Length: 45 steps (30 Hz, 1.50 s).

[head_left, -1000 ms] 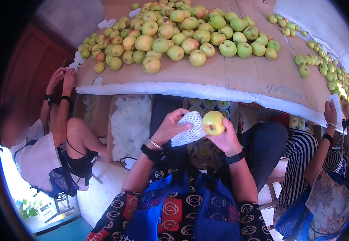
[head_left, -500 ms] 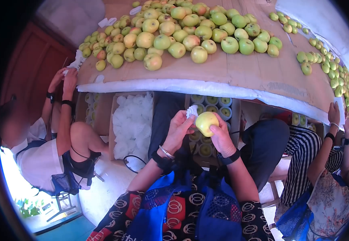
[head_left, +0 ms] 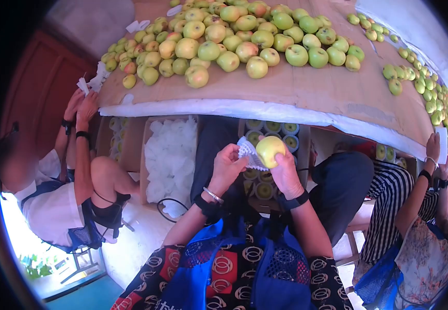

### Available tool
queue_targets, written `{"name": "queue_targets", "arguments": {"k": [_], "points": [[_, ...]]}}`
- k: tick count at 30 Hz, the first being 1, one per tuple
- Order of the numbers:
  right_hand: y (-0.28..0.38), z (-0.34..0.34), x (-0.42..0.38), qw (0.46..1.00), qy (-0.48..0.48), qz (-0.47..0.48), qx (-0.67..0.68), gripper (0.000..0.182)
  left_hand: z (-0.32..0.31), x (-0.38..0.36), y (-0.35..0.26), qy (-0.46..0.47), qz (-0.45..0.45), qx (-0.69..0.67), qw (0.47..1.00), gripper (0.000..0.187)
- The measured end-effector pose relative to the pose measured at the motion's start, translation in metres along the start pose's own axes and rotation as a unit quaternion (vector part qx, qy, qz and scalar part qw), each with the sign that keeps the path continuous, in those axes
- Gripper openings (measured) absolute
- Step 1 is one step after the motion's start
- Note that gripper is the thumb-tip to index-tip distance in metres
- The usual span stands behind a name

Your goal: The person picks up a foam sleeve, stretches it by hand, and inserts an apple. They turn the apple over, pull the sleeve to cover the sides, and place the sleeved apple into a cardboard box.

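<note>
My right hand (head_left: 287, 173) grips a yellow-green apple (head_left: 270, 150) in front of the table edge. Pinched in the fingers of my left hand (head_left: 226, 168) is a white foam net sleeve (head_left: 246, 151). The sleeve is spread open and its mouth faces the apple's left side, seeming to touch it. Below my hands stands a cardboard box holding several apples in foam sleeves (head_left: 290, 128), partly hidden by my hands. Left of it, another box is full of loose white foam sleeves (head_left: 168, 155).
A large heap of apples (head_left: 229, 39) covers the cardboard-topped table (head_left: 306, 93), with more apples (head_left: 430, 93) along the right. One person (head_left: 48, 191) sits at the left with both hands at the table edge. Others (head_left: 420, 248) sit at the right, one hand holding white material.
The foam sleeve, bunched up before, is now stretched open beside the apple. My right hand has lifted the apple slightly up and to the right.
</note>
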State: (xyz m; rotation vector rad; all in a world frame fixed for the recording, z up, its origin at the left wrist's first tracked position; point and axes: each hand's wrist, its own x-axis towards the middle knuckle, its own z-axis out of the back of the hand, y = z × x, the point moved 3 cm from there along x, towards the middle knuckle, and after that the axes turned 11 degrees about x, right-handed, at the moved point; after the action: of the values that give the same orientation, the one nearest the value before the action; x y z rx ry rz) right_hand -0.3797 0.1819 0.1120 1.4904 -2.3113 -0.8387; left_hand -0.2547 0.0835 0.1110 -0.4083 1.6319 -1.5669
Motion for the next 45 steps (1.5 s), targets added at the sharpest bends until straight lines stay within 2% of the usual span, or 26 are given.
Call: {"name": "queue_targets", "arguments": {"k": [1, 3, 5, 8, 10, 11, 12, 14, 15, 16, 17, 19, 21, 23, 24, 28, 30, 32, 33, 35, 37, 39, 41, 43, 44, 45], "points": [[0.001, -0.002, 0.006, 1.000, 0.005, 0.002, -0.001, 0.058, -0.001, 0.007, -0.003, 0.006, -0.024, -0.005, 1.000, 0.010], [0.002, -0.009, 0.003, 0.992, 0.036, 0.029, -0.117, 0.051, -0.003, 0.005, -0.008, 0.016, -0.040, -0.010, 0.999, 0.008], [-0.002, -0.006, 0.002, 0.994, 0.039, 0.018, -0.098, 0.056, 0.001, 0.003, -0.011, 0.002, 0.074, -0.072, 0.995, 0.006], [0.000, -0.006, 0.004, 0.996, 0.065, 0.048, -0.036, 0.055, 0.011, 0.019, 0.013, -0.032, 0.063, 0.014, 0.997, 0.006], [0.007, -0.010, 0.002, 0.977, 0.135, 0.039, -0.159, 0.053, 0.011, 0.020, 0.008, -0.041, 0.022, 0.011, 0.999, 0.007], [0.006, -0.011, -0.001, 0.977, 0.131, 0.040, -0.161, 0.053, 0.009, 0.021, 0.006, -0.048, -0.017, 0.007, 0.999, 0.008], [0.001, -0.013, -0.003, 0.980, 0.113, -0.007, -0.163, 0.052, 0.006, 0.021, 0.004, -0.044, -0.059, 0.013, 0.997, 0.009], [-0.011, -0.009, -0.005, 0.986, 0.046, -0.099, -0.128, 0.050, 0.006, 0.024, 0.004, -0.012, -0.073, 0.001, 0.997, 0.008], [-0.014, -0.005, -0.003, 0.986, 0.046, -0.098, -0.127, 0.050, 0.007, 0.024, 0.001, 0.016, -0.087, -0.011, 0.996, 0.007], [-0.014, 0.000, 0.000, 0.993, 0.019, -0.097, -0.058, 0.048, 0.008, 0.020, 0.000, 0.063, -0.032, -0.063, 0.995, 0.006], [-0.014, 0.005, 0.003, 0.995, -0.010, -0.095, 0.011, 0.046, 0.011, 0.019, -0.001, 0.063, -0.033, -0.063, 0.995, 0.006], [-0.005, 0.002, 0.005, 0.996, -0.013, -0.084, 0.016, 0.044, 0.013, 0.015, -0.004, 0.094, -0.050, -0.032, 0.994, 0.008], [-0.005, 0.006, 0.006, 0.995, -0.015, -0.062, -0.079, 0.046, 0.013, 0.015, -0.002, 0.097, -0.054, -0.038, 0.993, 0.008], [-0.007, 0.004, 0.007, 0.992, -0.022, -0.023, -0.122, 0.048, 0.011, 0.016, 0.006, 0.149, -0.059, -0.017, 0.987, 0.009], [-0.006, 0.002, 0.008, 0.986, -0.028, 0.016, -0.164, 0.050, 0.009, 0.013, 0.005, 0.147, -0.059, -0.017, 0.987, 0.009], [-0.004, -0.002, 0.007, 0.984, 0.001, 0.078, -0.159, 0.057, 0.007, 0.008, 0.003, 0.062, -0.059, -0.074, 0.994, 0.012], [-0.004, -0.002, 0.007, 0.913, 0.042, 0.144, -0.378, 0.064, 0.008, 0.011, -0.001, 0.037, -0.082, -0.074, 0.993, 0.016], [-0.006, -0.004, 0.006, 0.916, 0.048, 0.136, -0.375, 0.065, 0.010, 0.011, -0.010, -0.058, -0.149, 0.015, 0.987, 0.020], [-0.006, -0.005, 0.005, 0.918, 0.052, 0.127, -0.372, 0.066, 0.009, 0.009, -0.014, -0.059, -0.148, 0.015, 0.987, 0.020], [-0.012, 0.000, 0.006, 0.923, 0.043, 0.118, -0.365, 0.069, 0.008, 0.003, -0.027, -0.117, -0.190, 0.190, 0.956, 0.019], [-0.010, -0.002, 0.006, 0.927, 0.030, 0.114, -0.356, 0.073, 0.004, 0.001, -0.024, -0.092, -0.213, 0.195, 0.953, 0.015], [0.002, -0.004, 0.005, 0.899, -0.063, 0.177, -0.395, 0.081, -0.001, -0.002, -0.019, -0.071, -0.233, 0.198, 0.949, 0.012], [0.011, -0.013, 0.004, 0.897, -0.067, 0.178, -0.399, 0.087, -0.007, -0.005, -0.016, -0.030, -0.244, 0.145, 0.959, 0.011], [0.013, -0.020, 0.001, 0.840, -0.065, 0.198, -0.501, 0.087, -0.007, -0.006, -0.015, -0.034, -0.229, 0.149, 0.961, 0.010], [0.012, -0.017, 0.001, 0.840, -0.066, 0.197, -0.501, 0.087, -0.008, -0.002, -0.015, -0.027, -0.196, 0.036, 0.980, 0.010], [0.011, -0.017, 0.002, 0.806, -0.049, 0.229, -0.543, 0.087, -0.009, -0.001, -0.015, -0.020, -0.160, -0.077, 0.984, 0.009]]}}
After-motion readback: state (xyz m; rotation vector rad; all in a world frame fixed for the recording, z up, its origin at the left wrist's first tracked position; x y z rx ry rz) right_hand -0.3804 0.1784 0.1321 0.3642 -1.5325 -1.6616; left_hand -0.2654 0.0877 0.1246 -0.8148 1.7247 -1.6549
